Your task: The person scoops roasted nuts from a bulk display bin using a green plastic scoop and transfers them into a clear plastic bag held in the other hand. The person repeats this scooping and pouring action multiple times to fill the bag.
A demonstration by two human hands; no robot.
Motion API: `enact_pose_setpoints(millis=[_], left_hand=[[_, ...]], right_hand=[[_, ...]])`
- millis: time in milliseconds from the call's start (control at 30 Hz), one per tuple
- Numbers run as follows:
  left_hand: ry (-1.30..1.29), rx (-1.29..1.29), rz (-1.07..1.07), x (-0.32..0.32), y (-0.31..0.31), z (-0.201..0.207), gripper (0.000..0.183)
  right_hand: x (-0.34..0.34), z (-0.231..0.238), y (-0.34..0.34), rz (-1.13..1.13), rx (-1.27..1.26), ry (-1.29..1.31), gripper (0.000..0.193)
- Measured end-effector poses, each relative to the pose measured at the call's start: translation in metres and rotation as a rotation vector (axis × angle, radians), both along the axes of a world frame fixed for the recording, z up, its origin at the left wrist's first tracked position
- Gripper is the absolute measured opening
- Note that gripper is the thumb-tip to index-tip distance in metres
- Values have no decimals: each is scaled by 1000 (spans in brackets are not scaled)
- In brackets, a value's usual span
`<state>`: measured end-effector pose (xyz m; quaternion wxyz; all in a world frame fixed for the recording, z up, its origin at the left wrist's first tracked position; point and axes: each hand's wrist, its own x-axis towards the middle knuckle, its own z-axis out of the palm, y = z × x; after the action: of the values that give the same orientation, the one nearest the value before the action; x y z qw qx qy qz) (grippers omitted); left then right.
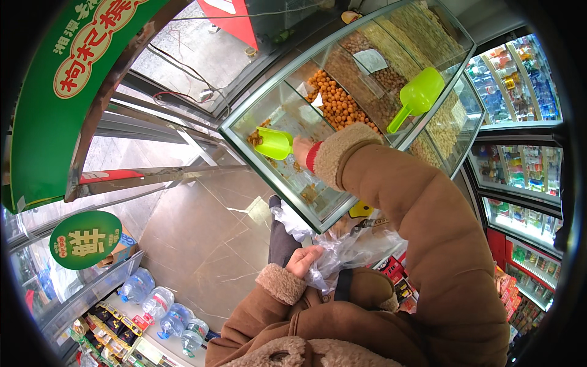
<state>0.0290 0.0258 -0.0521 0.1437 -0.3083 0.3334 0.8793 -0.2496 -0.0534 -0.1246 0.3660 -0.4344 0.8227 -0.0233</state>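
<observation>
Head view: the right hand has its fingers curled closed, apparently around the handle of a green scoop, though the grip itself is mostly hidden. The scoop's bowl lies just left of those fingers, inside the near compartment of a glass case, with brown bits past its far lip. Crumbs lie nearer the body than the fingers. Beyond them and to their right, round orange snacks fill the next compartment; farther right, a second scoop rests on the case.

Nearer the body, the left hand has thumb and fingers pressed together, seemingly pinching a clear plastic bag, which hangs loosely to their right.

The scoop looks like light, stiff plastic, likely smooth enough to twist if greasy; the handle close behind the bowl seems the best hold. The bag should be almost weightless, limp, slippery and easily torn, so its rim is best taken between thumb and fingertips, with the mouth held apart.
</observation>
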Motion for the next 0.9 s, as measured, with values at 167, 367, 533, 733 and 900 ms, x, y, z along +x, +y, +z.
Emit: enact_pose_setpoints(millis=[167, 367, 533, 733, 900], left_hand=[[33, 8, -27, 0, -4, -2, 30], [-9, 45, 63, -2, -4, 6, 29], [2, 12, 66, -4, -8, 9, 29], [22, -21, 47, -4, -9, 10, 28], [52, -19, 73, -4, -4, 10, 29]], right_hand=[[18, -1, -19, 104, 225, -172, 27], [22, 23, -35, 4, 290, -56, 36], [13, 25, -28, 14, 324, -197, 32], [5, 32, -10, -225, 330, -337, 36], [-3, 51, 3, -412, 241, -504, 42]])
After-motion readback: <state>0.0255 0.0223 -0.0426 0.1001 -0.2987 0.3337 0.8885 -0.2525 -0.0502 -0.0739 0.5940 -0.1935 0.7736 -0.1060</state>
